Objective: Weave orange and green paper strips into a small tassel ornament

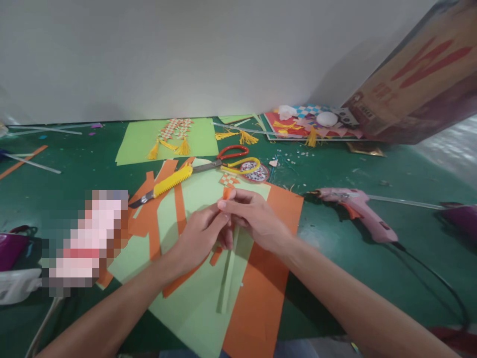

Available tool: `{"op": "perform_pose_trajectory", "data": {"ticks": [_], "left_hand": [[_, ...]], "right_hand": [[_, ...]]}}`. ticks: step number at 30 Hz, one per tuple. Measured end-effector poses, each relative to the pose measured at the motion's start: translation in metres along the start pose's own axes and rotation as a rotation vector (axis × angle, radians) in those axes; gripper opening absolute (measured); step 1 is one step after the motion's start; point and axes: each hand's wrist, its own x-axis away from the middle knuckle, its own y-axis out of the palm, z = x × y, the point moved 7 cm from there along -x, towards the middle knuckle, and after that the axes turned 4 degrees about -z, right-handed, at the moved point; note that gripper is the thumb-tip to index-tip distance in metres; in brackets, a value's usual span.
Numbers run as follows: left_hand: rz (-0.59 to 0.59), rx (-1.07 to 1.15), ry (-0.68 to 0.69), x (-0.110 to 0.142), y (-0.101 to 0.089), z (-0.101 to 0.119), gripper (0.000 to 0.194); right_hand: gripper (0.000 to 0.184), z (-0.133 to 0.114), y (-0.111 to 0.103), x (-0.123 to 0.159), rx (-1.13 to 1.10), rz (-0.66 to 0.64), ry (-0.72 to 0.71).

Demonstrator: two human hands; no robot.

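Note:
My left hand (pixel 201 233) and my right hand (pixel 257 215) meet over the paper sheets, fingers pinched together. Between the fingertips shows a small bit of orange paper strip (pixel 227 192). A pale green paper strip (pixel 228 283) hangs down toward me from under the hands. How the strips are joined is hidden by the fingers. Beneath lie a light green sheet (pixel 194 313) and an orange sheet (pixel 264 288). Just beyond my fingertips is a small orange-and-white woven paper piece (pixel 229 179). Scissors (pixel 212 165) with a red and a yellow handle loop lie past it, a yellow ridged sleeve on the blades.
At right lies a pink glue gun (pixel 354 204) with its cord. Several orange strips (pixel 152 228) lie left, near a blurred-out object (pixel 87 243). Tasselled woven pieces (pixel 175 130) rest on green sheets at the back. A craft-filled tray (pixel 270 128) stands by a large bag (pixel 421 74).

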Motion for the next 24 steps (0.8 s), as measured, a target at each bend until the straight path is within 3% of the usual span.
{"op": "perform_pose_trajectory", "data": {"ticks": [12, 24], "left_hand": [[0.003, 0.013, 0.012, 0.0018, 0.0003, 0.0009, 0.025], [0.029, 0.026, -0.020, 0.0024, -0.0017, -0.0001, 0.026]], "right_hand": [[0.037, -0.0029, -0.0033, 0.0001, 0.014, 0.022, 0.008], [0.030, -0.0054, -0.0062, 0.0002, 0.060, 0.025, -0.029]]}}
